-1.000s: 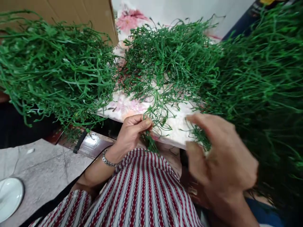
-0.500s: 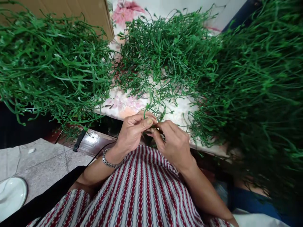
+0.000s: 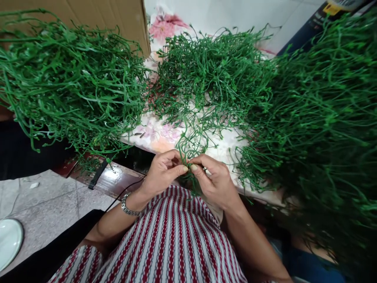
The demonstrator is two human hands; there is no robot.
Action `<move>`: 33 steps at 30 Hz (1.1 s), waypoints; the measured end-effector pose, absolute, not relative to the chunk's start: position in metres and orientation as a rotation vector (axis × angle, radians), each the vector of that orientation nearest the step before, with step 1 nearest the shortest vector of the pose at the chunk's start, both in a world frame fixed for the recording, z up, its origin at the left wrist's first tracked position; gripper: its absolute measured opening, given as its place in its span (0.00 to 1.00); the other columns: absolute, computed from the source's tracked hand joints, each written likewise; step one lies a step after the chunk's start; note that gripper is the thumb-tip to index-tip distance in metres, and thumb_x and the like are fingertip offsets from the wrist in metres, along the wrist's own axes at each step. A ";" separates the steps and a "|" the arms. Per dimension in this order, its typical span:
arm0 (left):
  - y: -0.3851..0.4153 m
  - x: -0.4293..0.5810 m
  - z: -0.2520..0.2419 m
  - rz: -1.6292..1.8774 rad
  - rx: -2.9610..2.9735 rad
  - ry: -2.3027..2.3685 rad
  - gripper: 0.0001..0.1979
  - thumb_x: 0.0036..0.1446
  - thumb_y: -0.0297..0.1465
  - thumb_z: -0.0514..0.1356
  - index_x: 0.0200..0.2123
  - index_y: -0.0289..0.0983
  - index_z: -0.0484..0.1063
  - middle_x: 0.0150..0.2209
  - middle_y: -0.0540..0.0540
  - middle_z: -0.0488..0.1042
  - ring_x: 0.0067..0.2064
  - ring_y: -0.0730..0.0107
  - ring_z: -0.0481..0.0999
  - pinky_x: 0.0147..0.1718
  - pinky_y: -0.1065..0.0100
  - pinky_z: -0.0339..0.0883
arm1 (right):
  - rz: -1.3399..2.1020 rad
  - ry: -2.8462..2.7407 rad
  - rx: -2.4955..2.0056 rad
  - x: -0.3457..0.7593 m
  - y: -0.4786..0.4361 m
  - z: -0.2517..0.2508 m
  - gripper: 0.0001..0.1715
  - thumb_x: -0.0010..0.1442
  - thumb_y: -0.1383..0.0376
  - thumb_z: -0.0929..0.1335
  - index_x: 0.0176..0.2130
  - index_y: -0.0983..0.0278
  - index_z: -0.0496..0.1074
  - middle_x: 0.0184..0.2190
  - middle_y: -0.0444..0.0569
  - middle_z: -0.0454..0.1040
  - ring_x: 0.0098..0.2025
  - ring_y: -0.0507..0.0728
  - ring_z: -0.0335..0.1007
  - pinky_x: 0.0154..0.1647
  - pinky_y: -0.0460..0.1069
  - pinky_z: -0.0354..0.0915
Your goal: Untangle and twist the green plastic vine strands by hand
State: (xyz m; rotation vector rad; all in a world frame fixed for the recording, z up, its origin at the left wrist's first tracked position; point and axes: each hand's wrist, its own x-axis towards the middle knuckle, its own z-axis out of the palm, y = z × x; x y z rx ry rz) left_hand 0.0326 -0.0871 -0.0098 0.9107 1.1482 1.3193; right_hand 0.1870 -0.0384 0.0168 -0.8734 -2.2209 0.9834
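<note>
My left hand and my right hand meet at the table's near edge, thumbs and forefingers pinched almost tip to tip. Between them is a thin green plant stem, which looks like plastic. Its upper part rises past my left fingers, and green strands hang below. The exact joint at my fingertips is too small to make out. Just beyond, loose green stems lie on the flower-patterned tablecloth.
Large heaps of green stems stand at the left, the middle and the right. Behind the left heap is a cardboard box. A dark strap lies over a brown wooden surface; a white round object is on the tiled floor.
Both hands have shifted slightly lower in view and their thumb tips now meet closely at the stem. Green strands show below the fingers. The whole view has shifted a little.
</note>
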 end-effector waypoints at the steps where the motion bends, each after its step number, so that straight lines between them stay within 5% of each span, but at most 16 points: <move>1: -0.088 0.034 -0.010 1.338 0.923 1.164 0.05 0.48 0.28 0.64 0.28 0.34 0.71 0.24 0.52 0.68 0.26 0.79 0.66 0.28 0.77 0.62 | 1.003 -2.224 -0.864 0.187 -0.039 0.017 0.07 0.61 0.67 0.62 0.36 0.67 0.68 0.28 0.45 0.70 0.30 0.49 0.66 0.32 0.44 0.61; 16: -0.093 0.023 -0.013 1.525 1.019 1.200 0.02 0.50 0.28 0.62 0.28 0.36 0.73 0.30 0.48 0.70 0.34 0.72 0.69 0.37 0.72 0.63 | 1.095 -2.281 -0.785 0.172 -0.036 0.013 0.05 0.59 0.66 0.64 0.37 0.66 0.67 0.30 0.45 0.70 0.32 0.49 0.66 0.34 0.44 0.61; 23: -0.094 0.012 -0.017 1.494 0.977 1.152 0.03 0.51 0.28 0.62 0.27 0.35 0.71 0.27 0.50 0.68 0.30 0.75 0.67 0.32 0.74 0.61 | 1.295 -2.284 -0.781 0.166 -0.035 0.011 0.05 0.61 0.68 0.61 0.35 0.65 0.66 0.28 0.43 0.67 0.30 0.48 0.62 0.32 0.44 0.59; 33: -0.092 0.015 -0.011 1.570 0.690 1.007 0.04 0.49 0.28 0.64 0.27 0.34 0.71 0.24 0.52 0.68 0.22 0.80 0.65 0.21 0.76 0.60 | 1.159 -2.594 -0.827 0.167 -0.036 0.008 0.07 0.60 0.65 0.61 0.30 0.64 0.62 0.25 0.42 0.61 0.26 0.49 0.57 0.27 0.45 0.56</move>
